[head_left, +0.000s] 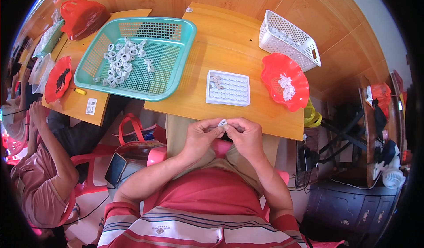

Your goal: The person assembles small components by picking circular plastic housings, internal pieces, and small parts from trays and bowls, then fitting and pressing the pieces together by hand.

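Observation:
Between the fingertips of both hands, just off the table's front edge, is a small white ring-shaped part (222,123). My left hand (202,135) pinches it from the left, and my right hand (244,134) grips it from the right with thumb and fingers closed. Ahead of them on the table lies a white tray (243,98) with rows of round pockets; small round greyish pieces (216,81) fill some at its left end. A green basket (176,71) at the left holds a heap of similar white-grey parts (120,62).
A red scalloped dish (271,71) with small white pieces and a white perforated basket (289,48) stand at the right. Further left are a red dish (52,81) of dark pieces, a yellow-handled tool (80,91) and a red bag (81,18). A co-worker (48,168) sits at the left.

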